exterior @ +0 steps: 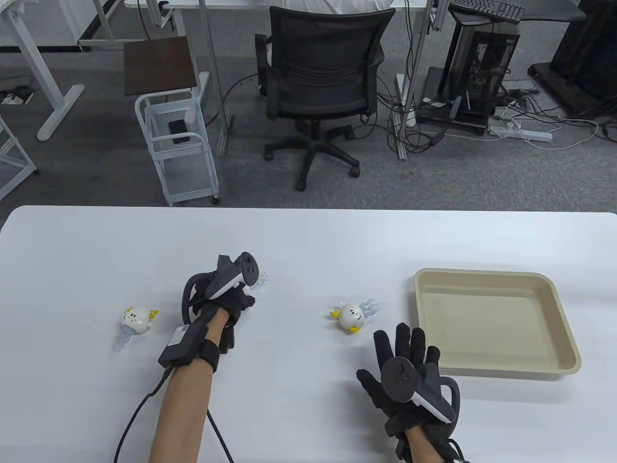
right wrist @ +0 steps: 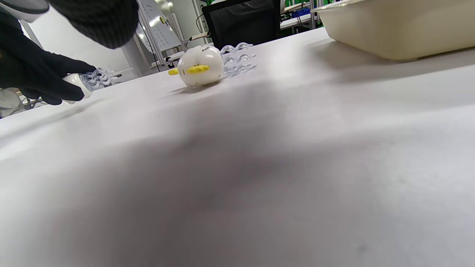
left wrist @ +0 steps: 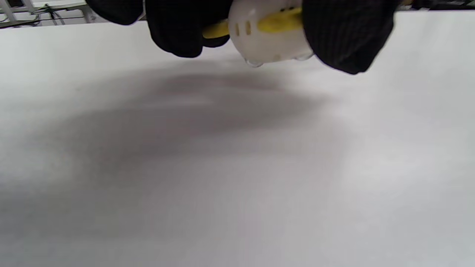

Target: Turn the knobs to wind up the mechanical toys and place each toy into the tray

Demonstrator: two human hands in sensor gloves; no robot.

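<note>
1. Your right hand (exterior: 409,371) is closest to the camera, low above the table (exterior: 299,241), with the fingers straight and spread, and it holds nothing.
2. Just beyond its fingertips a middle toy (exterior: 352,316) lies on the table: a white round body with yellow parts and clear wavy fins. It is not touching your hand. In the right wrist view this toy (right wrist: 200,66) rests on its side with the fins pointing toward the tray.
3. To the right of this toy is the beige tray (exterior: 569,337), and its floor is bare.
4. Your left hand (exterior: 226,294) is further out on the table, with the fingers curled around a second toy (left wrist: 267,33). From the table view you see only its clear fins (exterior: 260,279) past the glove. In the left wrist view the white body with a yellow part sits between the black fingers (left wrist: 345,37), and it seems to be slightly above the table, but the view is blurry.
5. A third toy (exterior: 136,319) lies alone on the table, left of your left hand and apart from it.
</note>
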